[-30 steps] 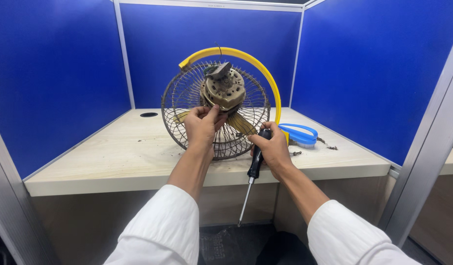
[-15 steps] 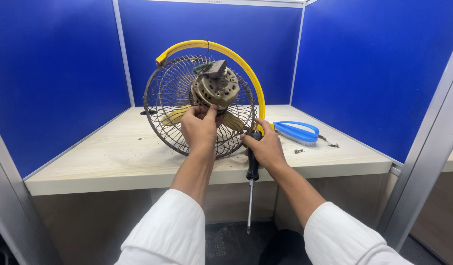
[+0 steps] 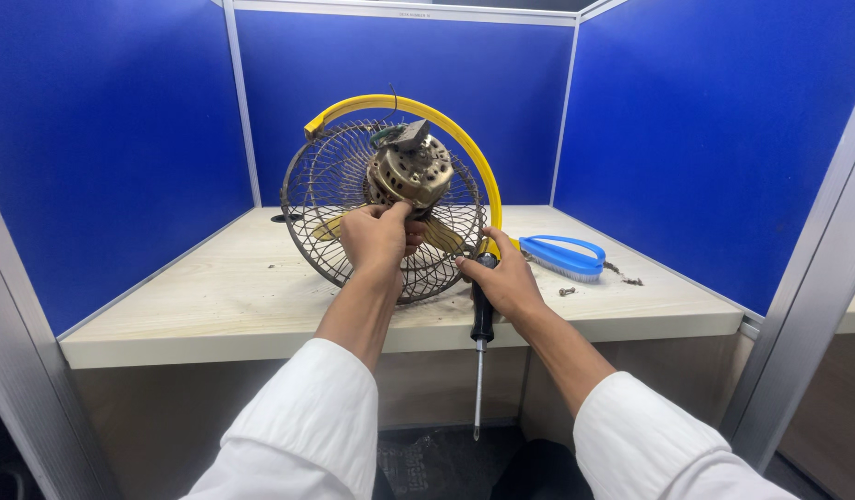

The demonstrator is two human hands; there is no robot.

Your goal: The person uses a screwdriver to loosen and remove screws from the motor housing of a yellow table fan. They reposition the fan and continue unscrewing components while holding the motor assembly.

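Observation:
A dusty wire fan cage [image 3: 326,199] with a yellow curved bracket [image 3: 465,153] stands tilted on the wooden desk [image 3: 214,296]. A bare brass-coloured motor [image 3: 409,171] sits at the cage's centre, facing me. My left hand [image 3: 377,241] grips the fan just below the motor, fingers pinched at its underside. My right hand [image 3: 506,278] holds a black-handled screwdriver [image 3: 481,343] that points straight down past the desk's front edge, while its fingers also touch the lower end of the yellow bracket.
A blue brush [image 3: 562,255] lies on the desk to the right of the fan, with a small screw [image 3: 566,292] and dark debris [image 3: 627,276] near it. Blue partition walls [image 3: 103,148] enclose the desk on three sides. A grey frame post [image 3: 803,306] stands at the right.
The fan has been tipped and swung left, then brought back toward the centre, with both hands moving along. The screwdriver stays pointing down in my right hand.

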